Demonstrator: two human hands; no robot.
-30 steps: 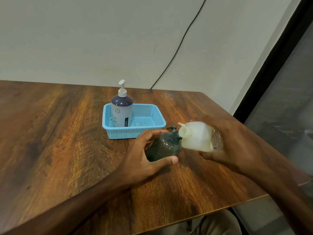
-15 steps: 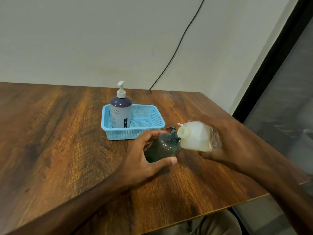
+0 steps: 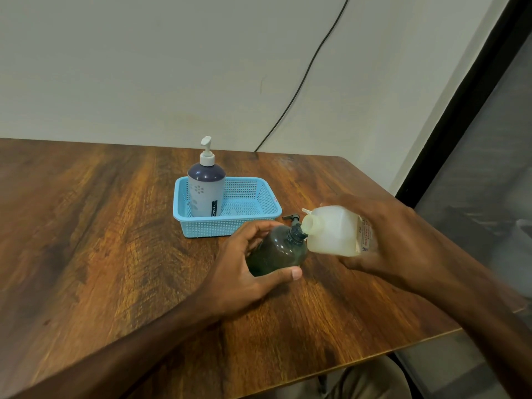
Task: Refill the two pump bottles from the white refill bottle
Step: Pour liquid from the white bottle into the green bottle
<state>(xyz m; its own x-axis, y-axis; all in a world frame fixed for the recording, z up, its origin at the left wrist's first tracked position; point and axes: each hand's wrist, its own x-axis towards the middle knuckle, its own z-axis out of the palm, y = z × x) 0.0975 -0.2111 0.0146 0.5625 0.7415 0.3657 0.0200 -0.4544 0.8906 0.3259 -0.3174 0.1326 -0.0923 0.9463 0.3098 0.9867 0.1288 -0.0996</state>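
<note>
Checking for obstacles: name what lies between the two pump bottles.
Head view: only the blue basket's front wall and the left hand gripping the dark bottle.

The left hand (image 3: 239,272) grips a dark green pump bottle (image 3: 276,250) on the wooden desk (image 3: 100,254). The right hand (image 3: 383,237) holds the white refill bottle (image 3: 334,233) tipped sideways, its open mouth beside the green bottle's neck. Behind, a blue basket (image 3: 250,205) holds 1 grey pump bottle (image 3: 205,191).

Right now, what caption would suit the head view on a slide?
Left hand grips a dark green plastic pump bottle while the right hand tilts a white plastic refill bottle toward its top.
</note>
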